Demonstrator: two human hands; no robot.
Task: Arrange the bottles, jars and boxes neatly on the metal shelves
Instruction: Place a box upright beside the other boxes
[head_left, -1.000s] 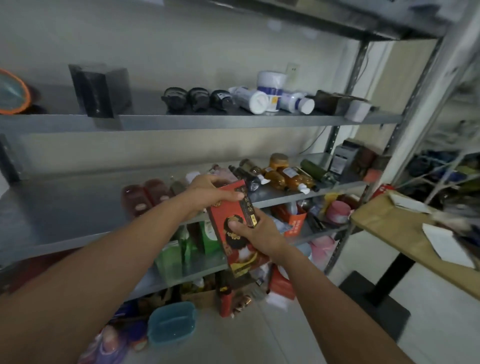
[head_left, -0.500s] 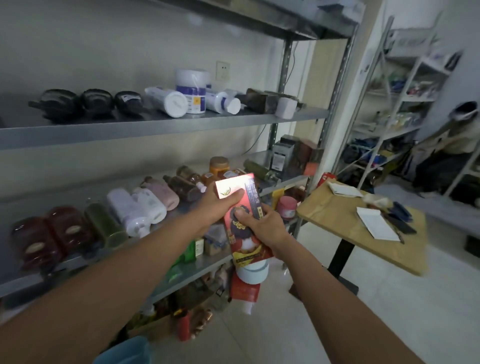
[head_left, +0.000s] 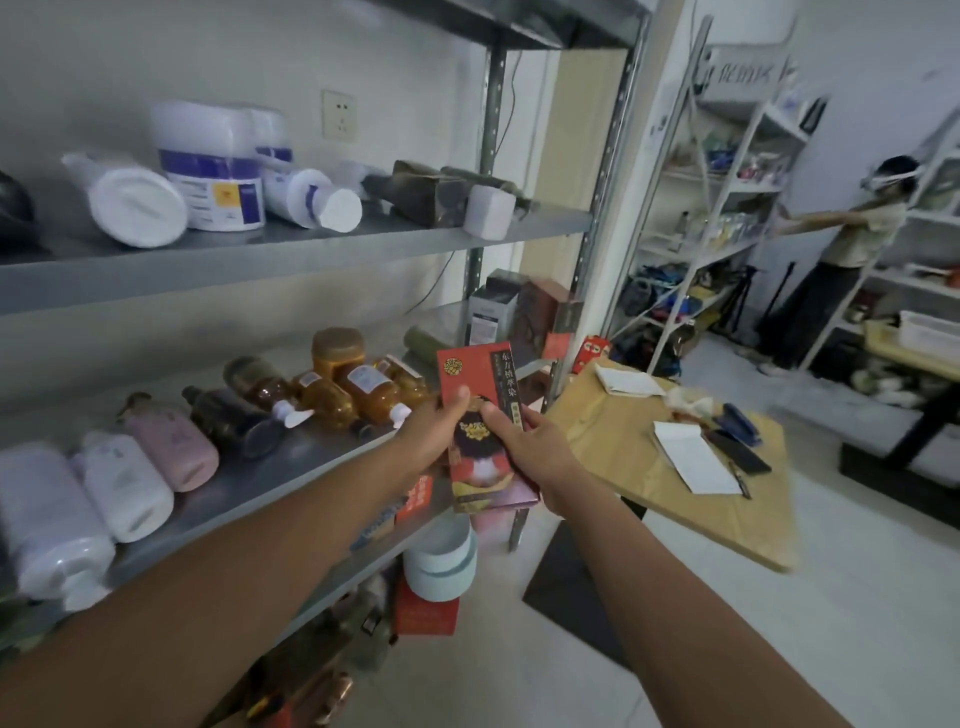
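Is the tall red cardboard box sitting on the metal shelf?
No, the left hand and right hand hold the tall red cardboard box in front of the grey metal shelf.

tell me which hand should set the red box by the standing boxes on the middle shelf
Probably the right. The right hand grips the red box on its side away from the shelf, clear to carry it to the standing boxes. The left hand sits between box and amber bottles.

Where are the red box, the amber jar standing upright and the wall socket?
red box (head_left: 480, 375), head view, upper front face.
amber jar (head_left: 337, 343), head view, side of its lid.
wall socket (head_left: 339, 115), head view, middle of its plate.
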